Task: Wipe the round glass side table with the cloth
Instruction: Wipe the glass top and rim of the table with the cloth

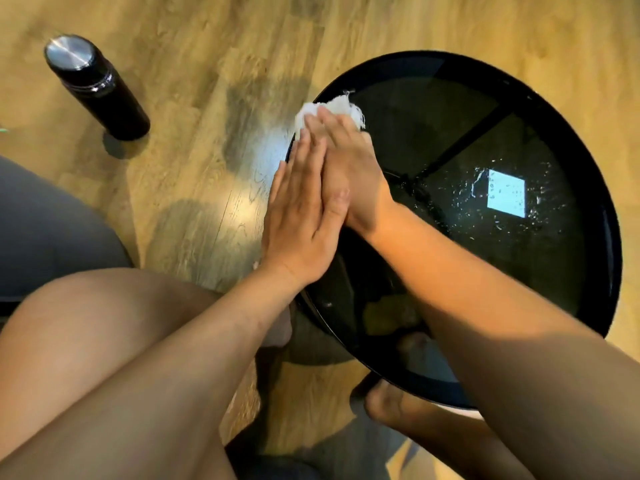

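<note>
Presently our right hand, fingers straight, presses the white cloth at the left rim of the round glass side table. Our left hand lies flat alongside, fingertips touching the cloth. Black flask upright on the floor, well apart.

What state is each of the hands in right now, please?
Left hand: open, fingers straight, laid beside the other hand.
Right hand: open, straight fingers pressing the cloth onto the glass table.

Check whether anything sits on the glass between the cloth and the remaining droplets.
Nothing visible: bare glass runs from the cloth under the right hand to the droplets. The bottle stands on the floor.
</note>
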Available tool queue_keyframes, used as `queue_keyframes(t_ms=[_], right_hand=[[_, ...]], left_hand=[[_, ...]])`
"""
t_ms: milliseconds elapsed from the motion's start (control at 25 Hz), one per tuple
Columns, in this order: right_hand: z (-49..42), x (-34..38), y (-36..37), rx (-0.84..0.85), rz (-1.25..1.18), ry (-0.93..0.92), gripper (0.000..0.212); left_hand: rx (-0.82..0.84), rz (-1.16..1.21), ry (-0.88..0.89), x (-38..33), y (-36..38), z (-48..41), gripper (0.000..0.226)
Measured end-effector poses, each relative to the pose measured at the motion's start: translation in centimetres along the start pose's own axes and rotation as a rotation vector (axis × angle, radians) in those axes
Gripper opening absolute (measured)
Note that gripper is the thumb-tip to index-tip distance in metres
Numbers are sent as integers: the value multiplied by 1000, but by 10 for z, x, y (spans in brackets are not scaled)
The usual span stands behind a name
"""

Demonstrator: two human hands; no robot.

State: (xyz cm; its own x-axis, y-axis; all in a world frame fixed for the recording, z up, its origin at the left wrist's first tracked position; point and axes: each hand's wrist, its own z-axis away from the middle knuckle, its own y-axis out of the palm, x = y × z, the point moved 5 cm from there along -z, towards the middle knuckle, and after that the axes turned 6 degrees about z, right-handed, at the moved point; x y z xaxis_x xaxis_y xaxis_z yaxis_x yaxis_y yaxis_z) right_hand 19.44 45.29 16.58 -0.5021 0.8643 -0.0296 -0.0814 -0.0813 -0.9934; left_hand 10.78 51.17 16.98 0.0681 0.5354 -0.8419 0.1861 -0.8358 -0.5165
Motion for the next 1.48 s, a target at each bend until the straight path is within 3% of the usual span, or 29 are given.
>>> queue_keyframes(t_ms=[160, 280, 400, 520, 680, 840, 920, 1040, 1160, 1240, 1320, 1480], right_hand=[[-4, 4, -16, -7, -272, 182, 57], [105, 22, -14, -89, -350, 25, 55], [235, 16, 1, -33, -289, -30, 61], [286, -3, 8, 19, -185, -71, 58], [237, 17, 13, 62, -81, -1, 63], [139, 23, 8, 45, -143, -73, 63], [100, 16, 7, 54, -195, -77, 73], [54, 8, 8, 81, -59, -120, 89], [-31, -20, -6, -2, -65, 86, 64], [-62, -37, -18, -6, -174, 243, 62], [-52, -34, -14, 26, -145, 237, 63], [67, -3, 1, 60, -21, -62, 67]], left_hand=[[-35, 73, -46, -2, -5, 3, 70], [19, 101, 26, -7, -7, -11, 66], [160, -106, 82, -6, 1, -26, 70], [152, -256, 160, -4, 10, -24, 71], [85, -40, 87, 0, 6, -23, 71], [95, 37, 88, -7, 3, -20, 70], [61, 63, 69, -6, 0, -21, 69], [56, 58, 57, -5, -1, -21, 70], [103, -58, 109, -6, 2, -21, 73], [85, -124, 100, -6, 3, -25, 73], [51, -125, 74, -7, -1, -27, 73], [42, -98, 68, -10, -3, -24, 71]])
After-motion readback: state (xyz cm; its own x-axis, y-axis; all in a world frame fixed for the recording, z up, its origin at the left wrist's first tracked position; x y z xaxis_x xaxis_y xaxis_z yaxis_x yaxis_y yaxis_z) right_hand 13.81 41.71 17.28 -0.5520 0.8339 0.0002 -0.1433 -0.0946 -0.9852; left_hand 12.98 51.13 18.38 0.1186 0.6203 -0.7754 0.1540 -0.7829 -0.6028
